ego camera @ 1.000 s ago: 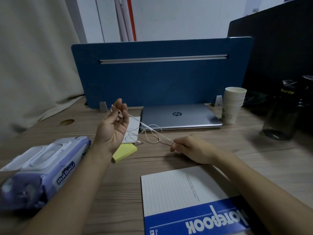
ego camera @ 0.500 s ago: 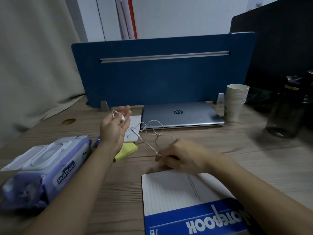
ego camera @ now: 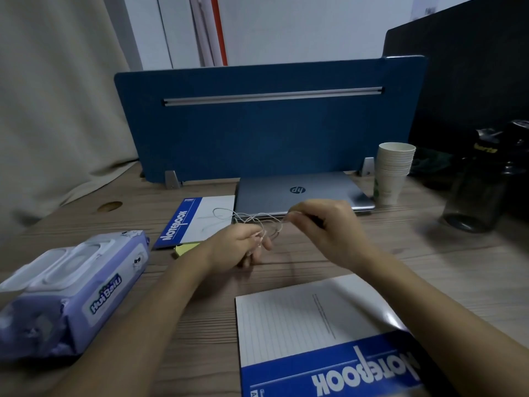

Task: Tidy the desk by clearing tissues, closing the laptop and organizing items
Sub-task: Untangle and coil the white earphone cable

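A thin white earphone cable (ego camera: 252,218) loops between my two hands over the middle of the wooden desk (ego camera: 429,262). My left hand (ego camera: 237,245) grips one bunch of it, fingers curled. My right hand (ego camera: 320,224) pinches the other end just to the right. Behind them a silver laptop (ego camera: 300,193) lies closed against the blue divider (ego camera: 266,124). A small notebook (ego camera: 200,222) lies left of the laptop, partly over a yellow sticky pad (ego camera: 184,249). A larger notebook (ego camera: 315,333) lies near me.
A purple wet-wipe pack (ego camera: 68,290) sits at the left front. A stack of paper cups (ego camera: 393,173) stands right of the laptop. A dark bottle (ego camera: 478,193) and other dark items stand at the far right. A curtain hangs at the left.
My left hand has dropped from raised to low over the desk. My right hand has moved up and closer to it, gathering the cable into loops. The small notebook is now uncovered.
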